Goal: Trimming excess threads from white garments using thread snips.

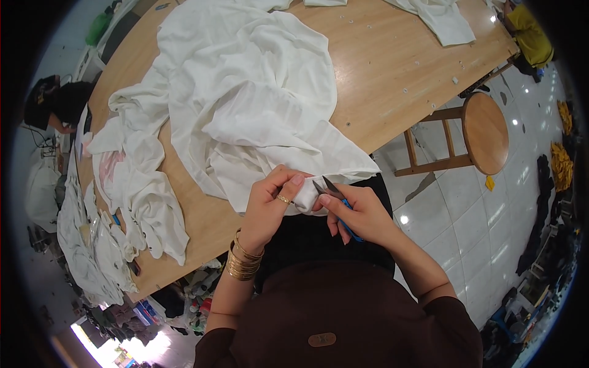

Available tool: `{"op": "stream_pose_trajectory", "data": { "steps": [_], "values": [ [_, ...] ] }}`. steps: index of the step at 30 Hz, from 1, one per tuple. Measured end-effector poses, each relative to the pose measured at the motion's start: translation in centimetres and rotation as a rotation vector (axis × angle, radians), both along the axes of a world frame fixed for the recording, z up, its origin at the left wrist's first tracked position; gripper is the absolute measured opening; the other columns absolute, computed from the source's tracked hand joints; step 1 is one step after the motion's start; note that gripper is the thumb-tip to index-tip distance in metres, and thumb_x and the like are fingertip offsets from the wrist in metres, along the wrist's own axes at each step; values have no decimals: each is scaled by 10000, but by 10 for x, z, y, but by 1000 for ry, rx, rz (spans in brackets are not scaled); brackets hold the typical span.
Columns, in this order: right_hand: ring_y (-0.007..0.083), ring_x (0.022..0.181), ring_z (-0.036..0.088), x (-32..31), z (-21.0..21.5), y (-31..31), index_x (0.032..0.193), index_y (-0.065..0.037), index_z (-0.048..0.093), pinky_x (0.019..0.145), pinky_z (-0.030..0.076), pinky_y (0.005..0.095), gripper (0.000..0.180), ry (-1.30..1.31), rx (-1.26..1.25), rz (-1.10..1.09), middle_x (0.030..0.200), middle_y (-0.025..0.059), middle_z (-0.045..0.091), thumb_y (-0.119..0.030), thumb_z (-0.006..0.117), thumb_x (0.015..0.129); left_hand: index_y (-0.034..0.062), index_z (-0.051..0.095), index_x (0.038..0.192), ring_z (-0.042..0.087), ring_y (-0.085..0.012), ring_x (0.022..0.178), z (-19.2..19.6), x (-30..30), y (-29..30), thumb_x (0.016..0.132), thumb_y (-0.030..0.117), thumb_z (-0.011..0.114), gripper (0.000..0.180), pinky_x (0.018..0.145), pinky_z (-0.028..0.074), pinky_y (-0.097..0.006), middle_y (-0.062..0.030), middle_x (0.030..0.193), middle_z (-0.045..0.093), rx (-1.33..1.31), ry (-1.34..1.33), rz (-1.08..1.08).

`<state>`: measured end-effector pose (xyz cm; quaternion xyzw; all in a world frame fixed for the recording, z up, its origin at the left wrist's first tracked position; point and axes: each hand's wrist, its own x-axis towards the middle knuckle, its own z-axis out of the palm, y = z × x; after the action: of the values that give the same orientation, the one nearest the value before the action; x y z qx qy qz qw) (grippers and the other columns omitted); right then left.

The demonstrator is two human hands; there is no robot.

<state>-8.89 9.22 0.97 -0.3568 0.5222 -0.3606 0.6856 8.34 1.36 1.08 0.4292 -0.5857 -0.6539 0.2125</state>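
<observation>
1. The left grip (273, 193) is closed, thumb and fingers pinching a bunched fold of cloth (251, 116); the right grip (362, 214) is wrapped around scissors (332, 189), its thumb tip close to the fold.
2. Tabletop (392, 67): wooden, spread ahead of both grips and to their left.
3. Cloth: white, crumpled, running from the left grip forward over the tabletop, with one corner reaching out just ahead of the right grip.
4. Heap (144, 205): white, pink in one patch, left of the left grip.
5. Stool (486, 134): round-seated, well apart, ahead and right of the right grip.
6. Scissors: blue-handled, blades parted beside the pinched fold; I cannot tell whether they touch it.
7. Bangles (242, 264): gold, just behind the left grip.
8. Ring (284, 199): on a finger of the left grip.
</observation>
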Motion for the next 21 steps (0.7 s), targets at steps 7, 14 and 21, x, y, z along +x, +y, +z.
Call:
{"op": "stream_pose_trajectory", "data": {
  "steps": [7, 14, 21],
  "values": [
    [89, 372, 489, 1, -3, 0, 935, 6, 598, 375, 363, 206, 276, 34, -17, -2, 528, 49, 541, -235, 463, 955, -11, 645, 951, 500, -81, 740, -3, 2, 0, 899, 149, 560, 188, 683, 404, -214, -15, 800, 548, -69, -28, -47],
    [96, 361, 470, -6, -9, 7, 953, 8, 588, 372, 359, 205, 280, 2, -32, -87, 532, 59, 533, -235, 451, 962, -11, 632, 946, 498, -40, 736, -4, 3, 0, 895, 136, 561, 171, 660, 416, -200, 15, 813, 604, 98, -21, 36],
    [50, 397, 443, -3, -26, 2, 940, -31, 619, 384, 339, 201, 188, 138, -94, -323, 524, -7, 510, -205, 603, 872, -20, 619, 951, 497, -43, 750, -2, 0, -3, 901, 127, 544, 173, 692, 413, -200, 13, 810, 605, 99, -19, 13]
  ]
}}
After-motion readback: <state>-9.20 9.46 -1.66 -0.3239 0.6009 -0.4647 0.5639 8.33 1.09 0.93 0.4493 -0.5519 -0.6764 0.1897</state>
